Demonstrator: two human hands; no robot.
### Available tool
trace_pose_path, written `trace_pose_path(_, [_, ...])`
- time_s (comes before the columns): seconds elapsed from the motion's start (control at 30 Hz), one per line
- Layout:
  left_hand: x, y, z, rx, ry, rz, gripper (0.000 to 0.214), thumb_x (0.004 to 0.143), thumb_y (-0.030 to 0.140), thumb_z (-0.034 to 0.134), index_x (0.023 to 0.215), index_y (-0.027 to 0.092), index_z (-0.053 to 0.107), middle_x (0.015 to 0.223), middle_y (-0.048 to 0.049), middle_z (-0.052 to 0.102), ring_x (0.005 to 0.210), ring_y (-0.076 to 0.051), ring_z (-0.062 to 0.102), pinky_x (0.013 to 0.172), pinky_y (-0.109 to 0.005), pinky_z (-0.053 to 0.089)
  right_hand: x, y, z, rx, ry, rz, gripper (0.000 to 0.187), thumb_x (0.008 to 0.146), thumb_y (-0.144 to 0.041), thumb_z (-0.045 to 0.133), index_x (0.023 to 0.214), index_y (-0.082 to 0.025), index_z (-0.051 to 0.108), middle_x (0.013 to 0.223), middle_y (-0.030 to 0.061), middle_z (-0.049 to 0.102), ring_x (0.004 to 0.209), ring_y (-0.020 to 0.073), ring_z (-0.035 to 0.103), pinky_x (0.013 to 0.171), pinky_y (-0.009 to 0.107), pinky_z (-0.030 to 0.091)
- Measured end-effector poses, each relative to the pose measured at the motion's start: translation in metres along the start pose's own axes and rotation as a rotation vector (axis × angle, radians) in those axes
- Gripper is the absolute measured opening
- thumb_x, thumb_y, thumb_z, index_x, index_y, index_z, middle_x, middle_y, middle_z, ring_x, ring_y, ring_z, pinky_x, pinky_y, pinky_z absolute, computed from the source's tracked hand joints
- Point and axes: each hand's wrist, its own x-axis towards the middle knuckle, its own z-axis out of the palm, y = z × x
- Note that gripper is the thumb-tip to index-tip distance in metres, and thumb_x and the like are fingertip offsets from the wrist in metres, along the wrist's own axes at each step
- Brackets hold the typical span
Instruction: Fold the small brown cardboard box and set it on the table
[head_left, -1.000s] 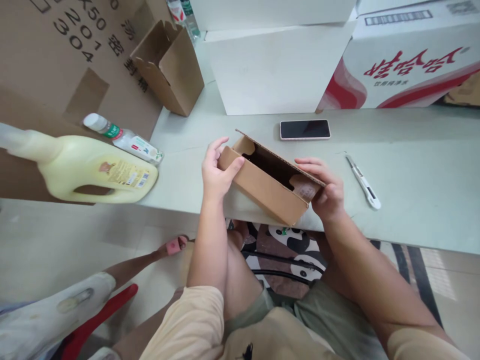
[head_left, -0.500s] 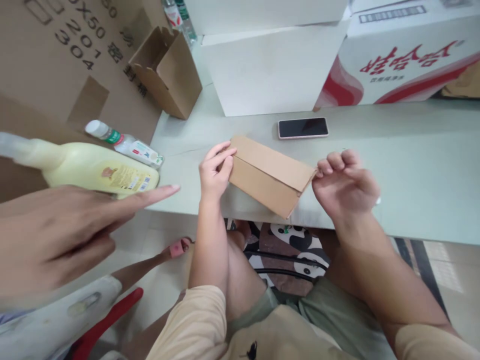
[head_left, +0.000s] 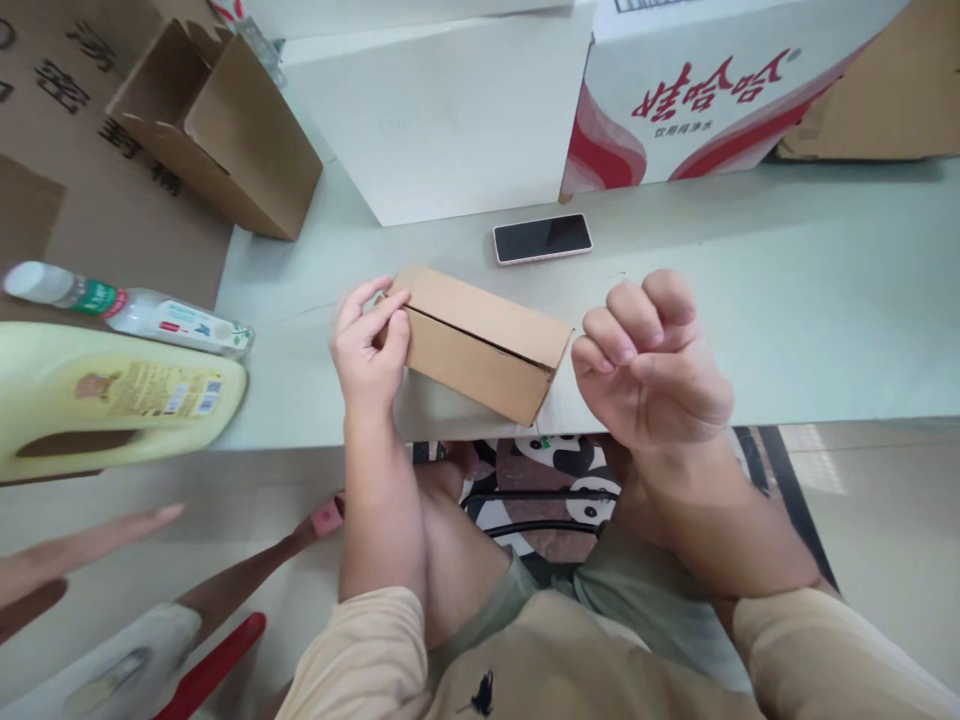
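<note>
Cardboard box (head_left: pixel 474 362) is clamped at one end by the left grip (head_left: pixel 369 352) (right grip (head_left: pixel 649 368) curled together, nearby).

Passage runs over the right tabletop (head_left: pixel 840 290) — behind the carton (head_left: pixel 480 352), phone (head_left: pixel 543 240) and white box (head_left: pixel 457 125) obstruct.

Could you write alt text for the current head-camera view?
A person's left grip holds one end of a cardboard box, its lid nearly shut, while the right grip is curled beside the other end. Beyond, a phone lies on a pale table. Another person's finger shows at left.
</note>
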Motion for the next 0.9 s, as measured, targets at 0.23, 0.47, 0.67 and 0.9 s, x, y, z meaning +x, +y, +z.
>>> trace_pose_path(0.23, [-0.008, 0.081, -0.001, 0.008, -0.253, 0.298, 0.034, 0.086, 0.052, 0.058, 0.112, 0.032, 0.067, 0.120, -0.0040, 0.067, 0.121, -0.030, 0.060, 0.111, -0.055, 0.040, -0.008, 0.003, 0.013, 0.043, -0.041, 0.052, 0.048, 0.063, -0.021, 0.082, 0.071, -0.027, 0.035, 0.065, -0.0055, 0.030, 0.054, 0.0134, 0.038, 0.051, 0.030, 0.046])
trace_pose_path(0.47, [-0.011, 0.100, 0.013, 0.013, -0.416, 0.455, 0.022, 0.085, 0.045, 0.059, 0.103, 0.036, 0.069, 0.122, 0.0008, 0.069, 0.118, -0.025, 0.062, 0.112, -0.049, 0.032, -0.013, 0.008, 0.021, 0.068, -0.063, 0.048, 0.046, 0.066, -0.023, 0.079, 0.072, -0.027, 0.034, 0.065, -0.0057, 0.029, 0.056, 0.0125, 0.041, 0.052, 0.027, 0.047])
trace_pose_path(0.67, [-0.013, 0.100, 0.014, -0.050, -0.361, 0.494, 0.029, 0.087, 0.040, 0.057, 0.115, 0.038, 0.064, 0.122, 0.0017, 0.069, 0.115, -0.021, 0.064, 0.113, -0.044, 0.029, -0.011, 0.012, 0.022, 0.105, -0.051, 0.069, 0.046, 0.065, -0.021, 0.078, 0.071, -0.026, 0.033, 0.065, -0.0060, 0.030, 0.056, 0.0117, 0.038, 0.050, 0.024, 0.048])
trace_pose_path(0.9, [-0.008, 0.083, 0.017, 0.011, -0.282, 0.432, 0.036, 0.084, 0.037, 0.057, 0.119, 0.029, 0.062, 0.122, -0.0045, 0.070, 0.115, -0.025, 0.065, 0.105, -0.044, 0.041, -0.005, 0.007, 0.015, 0.115, -0.025, 0.100, 0.042, 0.067, -0.026, 0.076, 0.073, -0.026, 0.035, 0.069, -0.0040, 0.026, 0.058, 0.0138, 0.034, 0.054, 0.028, 0.046])
